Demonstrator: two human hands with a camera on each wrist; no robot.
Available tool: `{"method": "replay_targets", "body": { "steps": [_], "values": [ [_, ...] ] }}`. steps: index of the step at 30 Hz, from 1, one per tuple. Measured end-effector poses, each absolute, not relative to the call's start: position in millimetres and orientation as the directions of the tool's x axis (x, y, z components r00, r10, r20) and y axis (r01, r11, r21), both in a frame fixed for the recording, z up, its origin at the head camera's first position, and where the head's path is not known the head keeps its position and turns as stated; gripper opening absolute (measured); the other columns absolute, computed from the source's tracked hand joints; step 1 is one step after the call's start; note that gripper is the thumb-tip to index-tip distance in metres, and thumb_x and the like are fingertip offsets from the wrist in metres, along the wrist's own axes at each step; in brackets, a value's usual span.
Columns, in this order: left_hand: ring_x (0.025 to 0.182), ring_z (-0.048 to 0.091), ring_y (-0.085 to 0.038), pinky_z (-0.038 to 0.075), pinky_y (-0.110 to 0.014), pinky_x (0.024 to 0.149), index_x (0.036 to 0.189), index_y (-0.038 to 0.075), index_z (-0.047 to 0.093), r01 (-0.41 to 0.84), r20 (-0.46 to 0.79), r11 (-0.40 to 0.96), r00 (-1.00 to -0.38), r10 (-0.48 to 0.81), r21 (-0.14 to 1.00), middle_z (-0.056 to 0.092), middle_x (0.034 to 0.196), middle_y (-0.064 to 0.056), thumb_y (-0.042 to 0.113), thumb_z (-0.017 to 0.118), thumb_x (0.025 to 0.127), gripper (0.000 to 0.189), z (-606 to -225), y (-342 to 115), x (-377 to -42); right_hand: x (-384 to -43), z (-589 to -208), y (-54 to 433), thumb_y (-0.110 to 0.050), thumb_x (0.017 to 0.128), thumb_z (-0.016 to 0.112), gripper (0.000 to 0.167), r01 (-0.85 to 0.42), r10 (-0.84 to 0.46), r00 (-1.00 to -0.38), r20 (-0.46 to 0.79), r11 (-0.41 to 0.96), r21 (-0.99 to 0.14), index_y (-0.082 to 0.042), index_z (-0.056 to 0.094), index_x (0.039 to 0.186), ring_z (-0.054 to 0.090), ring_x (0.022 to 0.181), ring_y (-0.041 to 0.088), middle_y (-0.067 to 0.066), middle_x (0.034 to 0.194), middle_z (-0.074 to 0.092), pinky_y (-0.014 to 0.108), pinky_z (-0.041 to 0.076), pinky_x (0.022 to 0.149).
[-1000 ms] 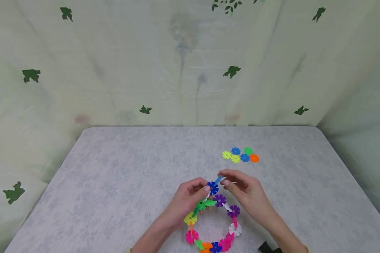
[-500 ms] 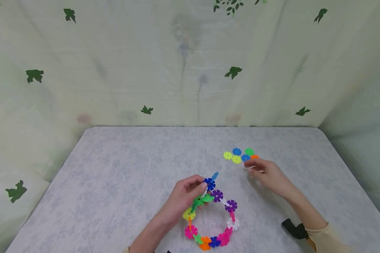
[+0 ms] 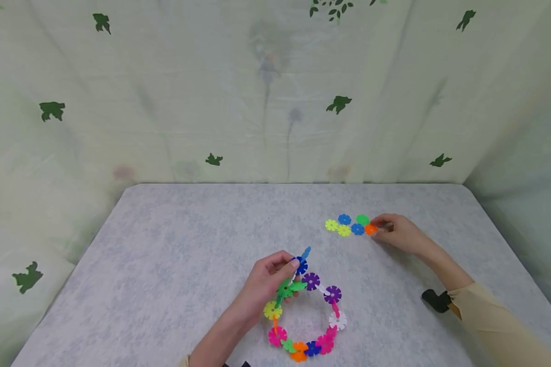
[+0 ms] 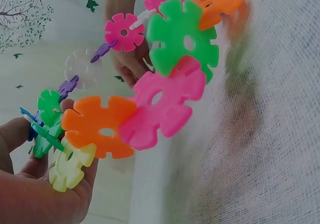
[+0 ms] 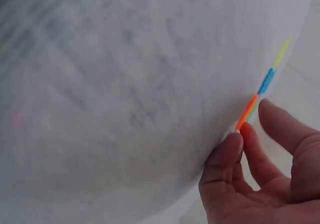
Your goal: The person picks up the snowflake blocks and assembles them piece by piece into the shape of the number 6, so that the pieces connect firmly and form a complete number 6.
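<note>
My left hand [image 3: 273, 278] grips a ring of joined plastic snowflake discs [image 3: 277, 336] in many colours, thumb and fingers at its upper left. A dark blue disc [image 3: 301, 265] with a light blue one [image 3: 306, 253] sticking up from it stands by the thumb. The left wrist view shows the ring close up, with a pink disc [image 4: 162, 102] and a green disc [image 4: 182, 37] nearest. My right hand [image 3: 399, 233] reaches to the loose discs and pinches an orange snowflake disc [image 3: 371, 229] at its edges, the disc lying flat at the table.
Beside the orange disc lie loose yellow [image 3: 344, 231], blue [image 3: 357, 229] and green discs [image 3: 362, 219]. The grey table [image 3: 202, 224] ends at a pale curtain [image 3: 275, 112] with leaf and bird prints. A black wrist strap piece [image 3: 436, 300] sits by the right sleeve.
My right hand has left the light blue disc on the ring and moved right and away to the orange disc. My left hand keeps hold of the ring, which has shifted slightly left.
</note>
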State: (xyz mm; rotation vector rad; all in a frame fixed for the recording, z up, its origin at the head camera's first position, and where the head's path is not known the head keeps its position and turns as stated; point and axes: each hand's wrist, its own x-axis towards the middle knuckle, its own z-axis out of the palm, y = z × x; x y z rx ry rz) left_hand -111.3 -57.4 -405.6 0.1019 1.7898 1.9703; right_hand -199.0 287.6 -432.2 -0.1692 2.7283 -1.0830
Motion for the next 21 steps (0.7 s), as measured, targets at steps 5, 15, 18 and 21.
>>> {"method": "replay_targets", "body": {
  "steps": [5,15,18,21],
  "values": [
    [0.068,0.066,-0.024,0.053,-0.031,0.06,0.105,0.005,0.063,-0.296,-0.258,-0.041,-0.886,0.386,0.954,0.063,0.086,-0.008,0.034,0.065,0.096,0.031,-408,-59,-113,-203,-435,286,-0.011,0.088,0.07,0.031,-0.018,-0.156,-0.977,-0.147,0.742,-0.67,0.003,0.062,0.114,0.056,0.094,0.031,0.021,0.113,0.06,0.041,0.05,0.079],
    [0.074,0.066,-0.021,0.054,-0.029,0.065,0.105,0.005,0.064,-0.301,-0.273,-0.018,-0.887,0.373,0.953,0.068,0.09,-0.009,0.035,0.065,0.096,0.032,-408,-62,-116,-191,-430,283,-0.002,0.089,0.069,0.021,-0.023,-0.148,-0.981,-0.124,0.729,-0.684,0.0,0.059,0.107,0.056,0.078,0.024,0.012,0.091,0.062,0.032,0.05,0.067],
    [0.073,0.065,-0.021,0.052,-0.028,0.062,0.105,0.005,0.064,-0.32,-0.291,-0.015,-0.879,0.378,0.947,0.068,0.089,-0.009,0.037,0.065,0.095,0.033,-407,-63,-116,-179,-427,278,0.0,0.09,0.065,0.018,-0.031,-0.137,-0.986,-0.096,0.712,-0.701,-0.002,0.061,0.107,0.057,0.078,0.023,0.012,0.094,0.064,0.031,0.052,0.066],
    [0.072,0.066,-0.023,0.052,-0.029,0.06,0.105,0.005,0.063,-0.335,-0.302,-0.019,-0.871,0.387,0.942,0.068,0.089,-0.009,0.037,0.065,0.095,0.033,-406,-63,-116,-165,-421,269,0.001,0.09,0.063,0.018,-0.041,-0.12,-0.991,-0.059,0.691,-0.722,-0.004,0.064,0.108,0.057,0.079,0.023,0.011,0.096,0.064,0.03,0.052,0.065]
  ]
}}
